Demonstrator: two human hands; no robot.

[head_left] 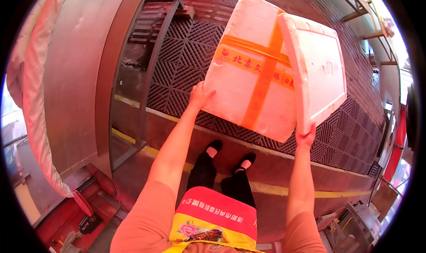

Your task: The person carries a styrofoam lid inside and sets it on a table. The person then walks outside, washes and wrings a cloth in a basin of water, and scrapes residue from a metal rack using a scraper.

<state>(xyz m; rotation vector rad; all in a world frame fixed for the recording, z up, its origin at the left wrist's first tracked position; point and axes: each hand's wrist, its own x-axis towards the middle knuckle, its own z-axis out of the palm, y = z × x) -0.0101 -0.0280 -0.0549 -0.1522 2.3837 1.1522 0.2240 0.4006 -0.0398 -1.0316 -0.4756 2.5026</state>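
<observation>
I hold up a large white foam box (248,62) in front of me, tilted in the air. Orange tape runs crosswise over its lid, with a printed orange label strip across the middle. My left hand (200,94) presses against the box's lower left edge. My right hand (306,136) grips the bottom of its right side wall (317,71). Both arms are stretched forward. Below the box I see my black shoes (230,157) and a red and yellow apron (213,217).
A dark plastic grid mat (186,53) covers the floor ahead, bordered by a yellow line (275,188). A curved metal wall (75,75) with a pale plastic curtain (33,97) stands at the left. Metal racks (372,26) rise at the upper right.
</observation>
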